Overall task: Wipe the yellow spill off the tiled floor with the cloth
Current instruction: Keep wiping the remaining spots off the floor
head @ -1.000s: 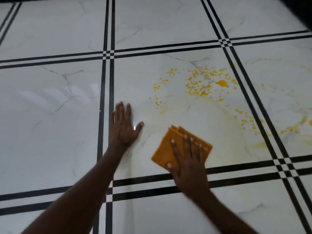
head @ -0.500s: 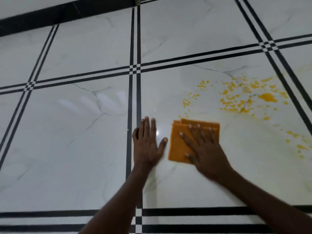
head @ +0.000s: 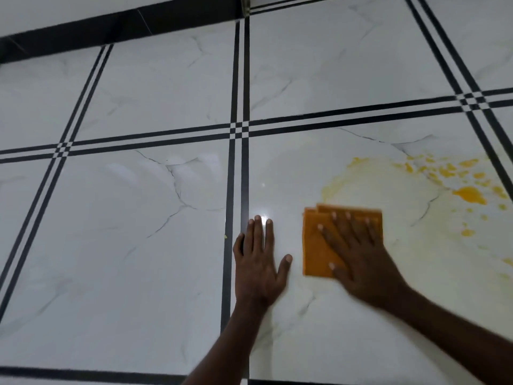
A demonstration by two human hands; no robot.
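A folded orange cloth (head: 316, 245) lies flat on the white marble-look floor tile (head: 319, 323). My right hand (head: 358, 254) presses down on it with fingers spread and straight. My left hand (head: 259, 262) rests flat on the same tile, just left of the cloth, beside the black double line. The yellow spill (head: 469, 194) lies beyond and right of the cloth: a thick blob, many small drops, and a pale smeared arc (head: 333, 184) just above the cloth. The cloth's right part is hidden under my hand.
Black double stripes (head: 236, 190) divide the glossy white tiles into a grid. A dark skirting band (head: 119, 26) runs along the far edge at the top left. A tiny yellow speck (head: 225, 236) sits by the stripe left of my left hand.
My right hand has slid the cloth through the left part of the spill, leaving a pale smear where drops lay. My left hand stays planted on the tile. The view has shifted left.
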